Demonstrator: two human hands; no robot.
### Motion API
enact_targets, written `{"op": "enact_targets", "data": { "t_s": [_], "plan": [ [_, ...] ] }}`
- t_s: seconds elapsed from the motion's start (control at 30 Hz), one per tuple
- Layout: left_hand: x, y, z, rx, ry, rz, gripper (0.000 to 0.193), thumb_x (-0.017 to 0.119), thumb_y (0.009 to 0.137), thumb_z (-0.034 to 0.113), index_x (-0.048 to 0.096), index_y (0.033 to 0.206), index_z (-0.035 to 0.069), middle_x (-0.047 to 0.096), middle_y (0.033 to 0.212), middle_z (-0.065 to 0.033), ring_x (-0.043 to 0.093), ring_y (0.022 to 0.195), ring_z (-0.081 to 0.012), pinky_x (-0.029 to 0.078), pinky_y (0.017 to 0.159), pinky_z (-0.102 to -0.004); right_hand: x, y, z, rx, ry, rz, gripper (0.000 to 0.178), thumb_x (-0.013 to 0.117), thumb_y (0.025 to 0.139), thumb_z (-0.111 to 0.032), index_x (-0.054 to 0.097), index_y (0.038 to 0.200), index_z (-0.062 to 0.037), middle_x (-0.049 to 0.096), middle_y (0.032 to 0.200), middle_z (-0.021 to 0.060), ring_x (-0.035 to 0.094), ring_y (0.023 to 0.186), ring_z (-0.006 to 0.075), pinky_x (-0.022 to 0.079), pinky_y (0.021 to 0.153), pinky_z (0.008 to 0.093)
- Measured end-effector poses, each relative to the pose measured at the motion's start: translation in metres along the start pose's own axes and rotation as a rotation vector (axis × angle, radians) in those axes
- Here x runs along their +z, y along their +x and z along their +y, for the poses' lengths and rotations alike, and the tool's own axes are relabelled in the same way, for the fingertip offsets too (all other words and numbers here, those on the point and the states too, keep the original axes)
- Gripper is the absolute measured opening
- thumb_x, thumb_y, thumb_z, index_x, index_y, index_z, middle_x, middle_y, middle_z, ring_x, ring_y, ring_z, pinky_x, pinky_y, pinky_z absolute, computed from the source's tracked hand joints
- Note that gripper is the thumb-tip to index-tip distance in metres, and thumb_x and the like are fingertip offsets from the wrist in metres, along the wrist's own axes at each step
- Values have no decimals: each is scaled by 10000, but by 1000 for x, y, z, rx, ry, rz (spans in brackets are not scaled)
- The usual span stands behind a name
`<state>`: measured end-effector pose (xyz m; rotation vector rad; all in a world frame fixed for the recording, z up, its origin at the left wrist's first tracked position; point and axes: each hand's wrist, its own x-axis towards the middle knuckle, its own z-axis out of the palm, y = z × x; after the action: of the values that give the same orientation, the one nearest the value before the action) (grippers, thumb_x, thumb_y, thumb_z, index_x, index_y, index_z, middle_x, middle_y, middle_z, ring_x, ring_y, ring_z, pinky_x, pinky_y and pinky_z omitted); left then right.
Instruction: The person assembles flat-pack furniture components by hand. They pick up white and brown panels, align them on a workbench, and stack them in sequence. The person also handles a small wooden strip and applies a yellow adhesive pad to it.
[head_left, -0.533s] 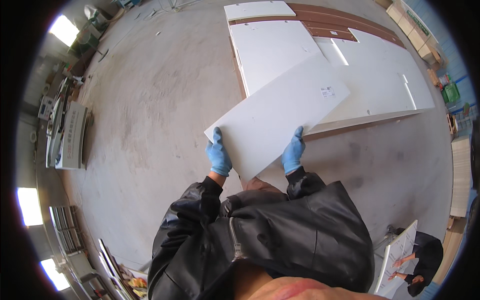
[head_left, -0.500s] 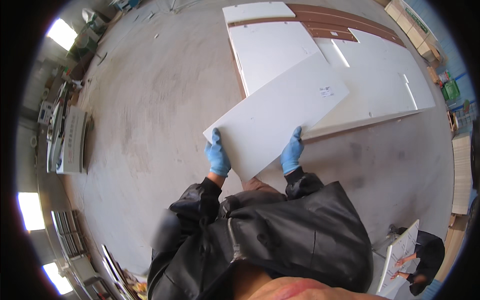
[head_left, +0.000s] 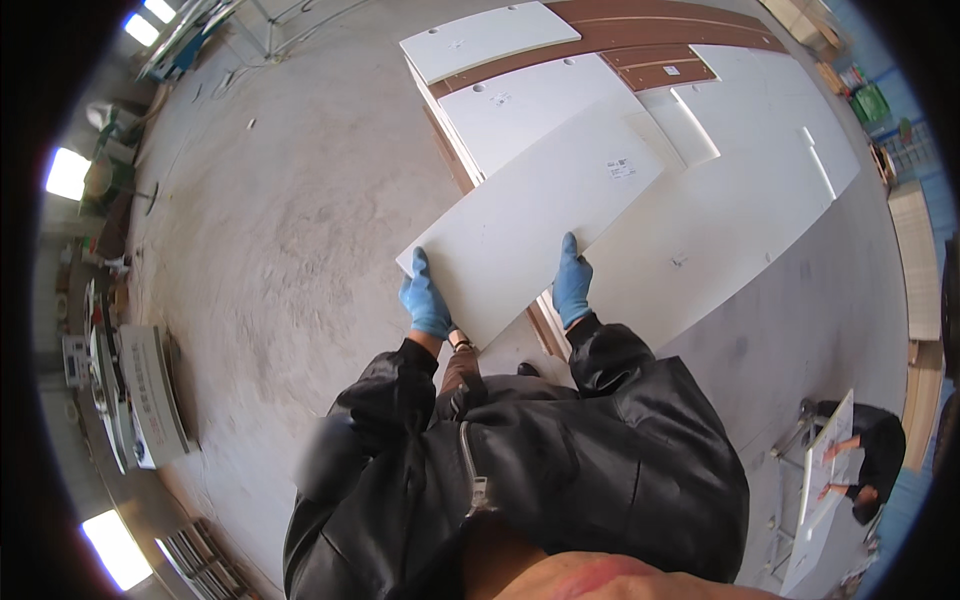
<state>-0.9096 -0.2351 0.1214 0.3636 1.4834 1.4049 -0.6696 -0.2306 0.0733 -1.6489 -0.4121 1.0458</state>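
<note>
Panel (head_left: 528, 222) lies between the hands, its long axis slanting from the person's left, across the stack's (head_left: 750, 205) left edge; whether its far end touches the stack, I cannot tell. Left hand (head_left: 426, 300) pinches the near short end by its left corner; right hand (head_left: 572, 284), nearer the stack, pinches the right long edge. Thumbs show on top; the fingers beneath are hidden.

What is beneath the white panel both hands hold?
Beyond its edges, stacked white and brown boards and grey floor show; the panel hides what it directly covers, including any contact below.
</note>
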Motion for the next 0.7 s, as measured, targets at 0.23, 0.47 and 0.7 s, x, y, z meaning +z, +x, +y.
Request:
{"op": "enact_targets", "data": {
  "t_s": [0.23,0.47,0.7],
  "plan": [
    [58,165,71,-78,180,-57,485,704,933,407,652,1108,-43,683,979,-74,637,820,-183,528,712,-350,128,59,-44,26,317,-30,509,668,943,-463,666,899,45,646,787,47,590,695,137,521,627,320],
    [147,292,86,-70,-19,-185,458,730,920,375,649,1102,-37,677,964,-66,638,811,-186,527,699,-347,193,158,-91,38,203,-133,454,677,944,-441,685,944,13,680,840,52,627,663,130,575,621,308],
    [237,393,88,-118,26,-151,462,751,908,360,639,1106,-42,673,965,-70,637,807,-189,531,694,-351,249,278,-114,31,90,-8,453,688,931,-475,632,807,-43,594,725,-3,580,598,117,564,593,312]
  ]
}}
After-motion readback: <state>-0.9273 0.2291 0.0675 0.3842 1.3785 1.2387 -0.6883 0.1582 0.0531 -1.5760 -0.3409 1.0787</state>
